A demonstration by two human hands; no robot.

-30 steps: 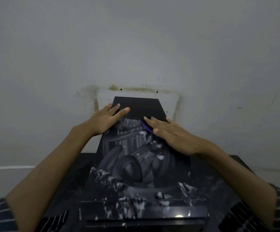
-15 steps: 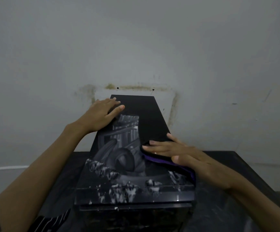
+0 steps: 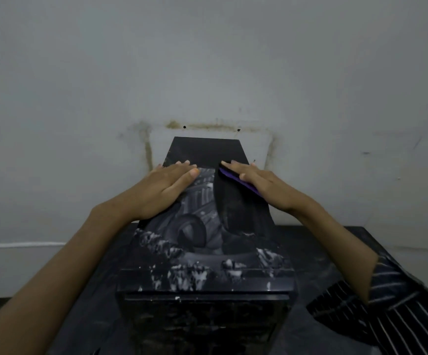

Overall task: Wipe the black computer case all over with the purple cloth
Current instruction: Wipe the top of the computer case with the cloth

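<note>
Black gloss fills the centre of the scene, where the black computer case (image 3: 205, 149) is seen lying on a dark, marbled desk (image 3: 340, 252) with its far end near a stained wall (image 3: 207, 73). The left hand (image 3: 165, 187) is laid flat on the far left of the upper panel, fingers straight and close together. The right hand (image 3: 264, 187) is pressed flat, fingers extended, on the purple cloth (image 3: 246, 187), of which only a narrow strip is shown along the hand's inner edge, at the far right of the same panel. Several slips can be judged possible from here. The cloth is trapped by pressure alone and not gripped, so it could be left behind or bunched up if the stroke is made too fast. Fresh prints could be laid on the shiny panel by the bare left palm. The case could be skated along the smooth desk if the bracing hand is lifted in mid-stroke. The sides and the near face (flecked with pale specks, though dust cannot be told from reflection) could be missed if only the top is worked. No brand, label or writing can be read anywhere. The grey, swirling shapes on the panel cannot be settled as either printed artwork or mirrored surroundings. A striped sleeve (image 3: 392, 311) is seen at the right forearm.
</note>
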